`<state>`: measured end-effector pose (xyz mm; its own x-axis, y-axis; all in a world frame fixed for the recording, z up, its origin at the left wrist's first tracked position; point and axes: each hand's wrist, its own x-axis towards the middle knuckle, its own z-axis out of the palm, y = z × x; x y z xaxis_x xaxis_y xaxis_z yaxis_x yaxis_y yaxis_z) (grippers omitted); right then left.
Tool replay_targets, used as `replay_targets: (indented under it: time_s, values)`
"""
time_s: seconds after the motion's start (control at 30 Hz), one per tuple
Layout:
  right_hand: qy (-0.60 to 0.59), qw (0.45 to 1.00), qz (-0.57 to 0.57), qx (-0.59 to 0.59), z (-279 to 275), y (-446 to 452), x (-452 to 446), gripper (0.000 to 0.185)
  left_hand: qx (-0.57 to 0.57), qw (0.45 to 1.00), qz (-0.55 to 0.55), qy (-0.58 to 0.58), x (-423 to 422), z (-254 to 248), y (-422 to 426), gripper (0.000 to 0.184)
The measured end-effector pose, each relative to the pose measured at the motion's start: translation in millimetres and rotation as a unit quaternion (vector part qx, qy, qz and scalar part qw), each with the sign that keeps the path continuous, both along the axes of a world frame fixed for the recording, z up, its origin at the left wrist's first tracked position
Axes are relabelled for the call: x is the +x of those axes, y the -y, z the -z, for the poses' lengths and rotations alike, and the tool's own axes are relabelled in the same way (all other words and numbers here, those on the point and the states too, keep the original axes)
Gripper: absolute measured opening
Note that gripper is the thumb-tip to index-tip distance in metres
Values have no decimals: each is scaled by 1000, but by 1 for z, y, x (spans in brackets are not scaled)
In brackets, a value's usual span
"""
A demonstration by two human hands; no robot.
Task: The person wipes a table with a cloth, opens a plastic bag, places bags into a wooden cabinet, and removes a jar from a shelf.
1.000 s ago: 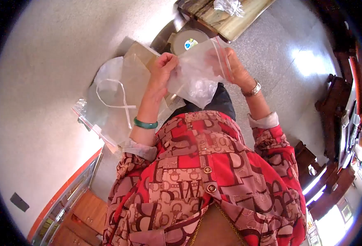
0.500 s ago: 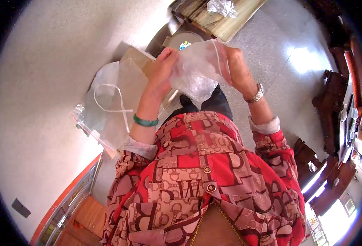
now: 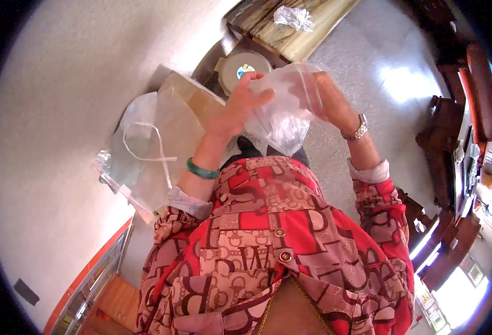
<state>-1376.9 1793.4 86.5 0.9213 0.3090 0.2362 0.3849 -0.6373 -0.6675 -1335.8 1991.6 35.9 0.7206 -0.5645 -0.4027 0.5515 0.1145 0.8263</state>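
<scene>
A clear plastic zip bag [image 3: 282, 125] with a red line along its mouth hangs in front of me, its lower part crumpled. My right hand [image 3: 331, 100] is at the mouth on the right side and holds the bag there. Its fingers show only hazily through the plastic. On the bag's left side, my left hand [image 3: 239, 107] has its thumb and forefinger spread apart, with the thumb against the plastic. The other left fingers are partly hidden. A green bangle [image 3: 202, 169] circles my left wrist, and a metal watch [image 3: 357, 128] my right.
To the left stands a large open bag [image 3: 168, 125] with a white cord handle [image 3: 145, 158]. A round beige lid [image 3: 247, 66] with a sticker lies beyond my left hand. Crumpled plastic [image 3: 293, 18] rests on a wooden table [image 3: 335, 22]. Dark wooden furniture [image 3: 444, 131] stands at right.
My left hand's fingers have spread from their pinch on the bag's edge, and the hand has moved slightly right and down. The bag and my right hand have shifted a little right and down.
</scene>
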Motion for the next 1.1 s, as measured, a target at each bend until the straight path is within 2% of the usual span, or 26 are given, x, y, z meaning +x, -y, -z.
replay_targets:
  time_s: [0.07,0.1,0.17,0.37,0.47,0.53,0.6,0.7,0.77,0.8,0.83,0.87,0.9,0.97,1.03,1.1]
  values:
    - [1,999,-21,-24,1,1,1,18,-3,993,14,117,-1,-5,3,26]
    - [-45,999,-9,-27,1,-2,3,16,-5,988,18,156,0,-6,5,26]
    - [-88,996,4,-33,-4,-5,4,14,21,999,-26,4,5,-2,9,26]
    - [-61,996,54,-26,-27,-9,-1,11,30,999,-30,-7,5,-25,16,25]
    - [-27,995,69,-74,-26,-4,-1,10,12,1000,-13,17,9,-11,16,24]
    - [5,979,115,-167,-17,-4,-2,11,6,999,-31,15,10,-1,20,25]
    - [27,981,112,-157,-20,-6,-3,5,0,999,-50,13,12,6,21,26]
    - [54,980,100,-161,-27,2,-5,4,53,995,-84,6,15,17,18,27]
    - [87,982,163,-39,-33,11,-4,4,18,993,-112,6,16,27,20,27]
    - [127,974,188,13,-30,15,-1,7,-1,994,-110,-9,15,16,19,25]
    - [129,972,195,7,-36,19,-1,7,-6,995,-102,-8,16,17,17,25]
    - [28,955,261,136,-46,22,-1,9,-24,996,-89,-16,18,19,15,25]
    - [-72,907,318,264,-53,24,-1,11,-41,996,-77,-24,20,19,14,24]
    - [-74,886,339,306,-53,30,1,13,-26,997,-76,-7,19,15,11,23]
    - [-82,862,318,385,-46,35,2,14,51,996,-72,18,19,-2,8,23]
    - [-87,851,310,416,-44,34,3,15,28,997,-70,13,19,-3,8,23]
